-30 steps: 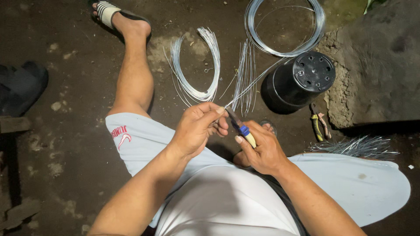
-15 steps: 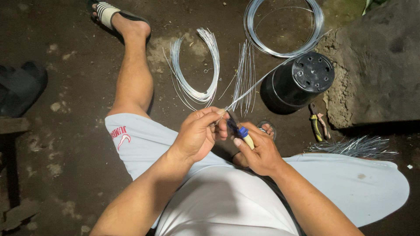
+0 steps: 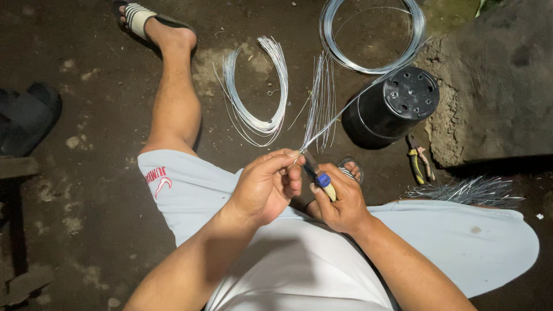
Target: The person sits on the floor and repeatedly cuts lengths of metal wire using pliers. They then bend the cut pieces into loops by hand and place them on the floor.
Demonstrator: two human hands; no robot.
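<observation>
Two hands met over my lap: left hand [image 3: 266, 185] pinched a thin wire [image 3: 345, 106], right hand [image 3: 341, 198] clenched what looked like pliers [image 3: 320, 179], black pot [image 3: 391, 106] nearby.

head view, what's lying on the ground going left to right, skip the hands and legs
dark sandal → curved bundle of cut wires → straight bundle of wires → black plastic pot → pliers → pile of short wire pieces
</observation>
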